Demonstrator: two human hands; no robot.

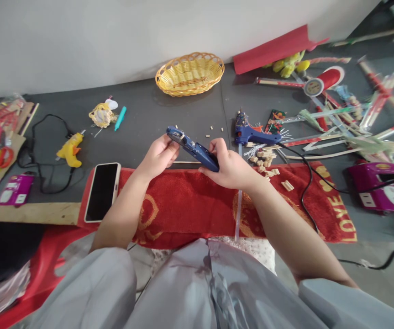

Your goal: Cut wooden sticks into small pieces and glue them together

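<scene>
A long blue tool (193, 147), like a cutter with small wooden bits on it, is held above a red towel (183, 205). My left hand (158, 157) grips its far left end with curled fingers. My right hand (230, 168) is wrapped round its near right end. Small cut wooden pieces (267, 164) lie on the towel's right part, close to my right hand. A blue glue gun (251, 134) rests on the grey floor mat (149, 119) just beyond them.
A phone (102, 191) lies at the towel's left edge. A yellow wicker basket (190, 73) stands by the wall. A yellow glue gun (70, 148) and its black cord lie left. Sticks and craft strips (347, 128) clutter the right, with a purple box (385, 189) and a cable.
</scene>
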